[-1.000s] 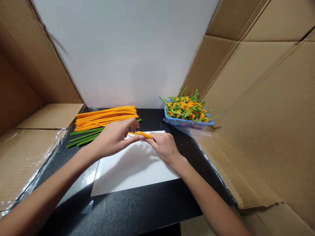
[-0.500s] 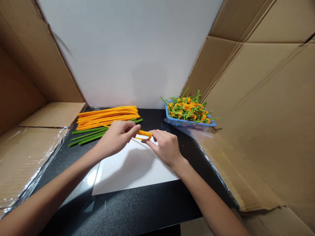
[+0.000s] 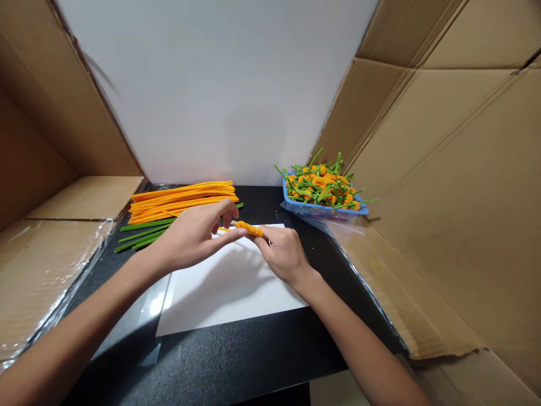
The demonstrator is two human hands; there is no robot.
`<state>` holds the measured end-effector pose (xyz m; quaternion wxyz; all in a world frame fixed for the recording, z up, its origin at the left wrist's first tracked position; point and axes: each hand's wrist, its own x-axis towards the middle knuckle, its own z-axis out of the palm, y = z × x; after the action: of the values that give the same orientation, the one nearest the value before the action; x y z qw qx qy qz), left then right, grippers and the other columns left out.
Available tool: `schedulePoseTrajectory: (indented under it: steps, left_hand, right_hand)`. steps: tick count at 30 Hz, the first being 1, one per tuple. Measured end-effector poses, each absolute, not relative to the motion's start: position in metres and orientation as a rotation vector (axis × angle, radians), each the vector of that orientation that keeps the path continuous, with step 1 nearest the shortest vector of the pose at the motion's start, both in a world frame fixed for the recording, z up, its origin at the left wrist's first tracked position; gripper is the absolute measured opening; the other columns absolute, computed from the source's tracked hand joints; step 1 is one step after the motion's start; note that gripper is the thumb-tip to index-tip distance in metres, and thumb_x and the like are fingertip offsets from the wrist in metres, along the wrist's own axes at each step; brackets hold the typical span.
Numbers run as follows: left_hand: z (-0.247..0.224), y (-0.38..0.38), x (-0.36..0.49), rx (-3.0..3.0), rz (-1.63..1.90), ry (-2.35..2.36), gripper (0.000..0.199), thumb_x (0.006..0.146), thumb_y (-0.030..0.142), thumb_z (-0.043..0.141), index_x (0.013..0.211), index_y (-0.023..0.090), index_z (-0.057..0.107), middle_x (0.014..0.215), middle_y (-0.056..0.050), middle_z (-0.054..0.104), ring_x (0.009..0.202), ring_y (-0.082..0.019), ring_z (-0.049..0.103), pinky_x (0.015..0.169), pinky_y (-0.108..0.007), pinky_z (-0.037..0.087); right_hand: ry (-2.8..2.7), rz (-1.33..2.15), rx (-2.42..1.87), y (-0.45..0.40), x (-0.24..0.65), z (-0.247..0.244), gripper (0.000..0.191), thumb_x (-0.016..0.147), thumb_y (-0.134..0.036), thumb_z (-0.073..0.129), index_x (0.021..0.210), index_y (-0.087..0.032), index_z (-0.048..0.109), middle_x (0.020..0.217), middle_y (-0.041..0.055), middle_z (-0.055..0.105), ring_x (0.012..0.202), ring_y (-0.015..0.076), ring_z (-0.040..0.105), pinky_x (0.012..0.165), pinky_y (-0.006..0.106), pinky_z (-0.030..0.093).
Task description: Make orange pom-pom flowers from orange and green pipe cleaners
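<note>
Between my hands is a short orange pipe cleaner coil [image 3: 249, 228], wound tight, with a thin straight tail running left. My right hand [image 3: 283, 254] pinches the coil's right end between fingertips and thumb. My left hand [image 3: 194, 239] is at its left side, the thumb pressed under the coil and the fingers curled above the tail. Part of the tail is hidden by that thumb. Both hands hover over a white sheet of paper [image 3: 228, 293].
Behind my left hand lie a bundle of orange pipe cleaners [image 3: 181, 200] and green pipe cleaners [image 3: 143, 232]. A blue plastic basket [image 3: 321, 210] of green-stemmed orange pipe-cleaner flowers stands back right. Cardboard panels [image 3: 439, 197] flank the black table [image 3: 253, 349].
My hands have closed in on the coil again, and my left thumb has moved back under it. The coil now lies straighter between my fingers, and the view has shifted slightly.
</note>
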<state>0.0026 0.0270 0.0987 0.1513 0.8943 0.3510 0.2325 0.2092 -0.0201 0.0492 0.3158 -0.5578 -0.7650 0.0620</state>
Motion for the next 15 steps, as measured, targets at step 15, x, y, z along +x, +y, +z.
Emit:
schedulePoseTrajectory:
  steps: [15]
  left_hand:
    - [0.0944,0.0303,-0.0011,2.875,0.688,0.765,0.032,0.099,0.039,0.045,0.083,0.017,0.062,0.063,0.001,0.058,0.054,-0.01,0.049,0.052,-0.024,0.029]
  right_hand:
    - [-2.082,0.369,-1.403,-0.0187,0.2134,0.057,0.021,0.088,-0.04,0.067,0.091,-0.019,0.068,0.066,-0.0044,0.059,0.06,0.0105,0.05,0.059,0.023,0.027]
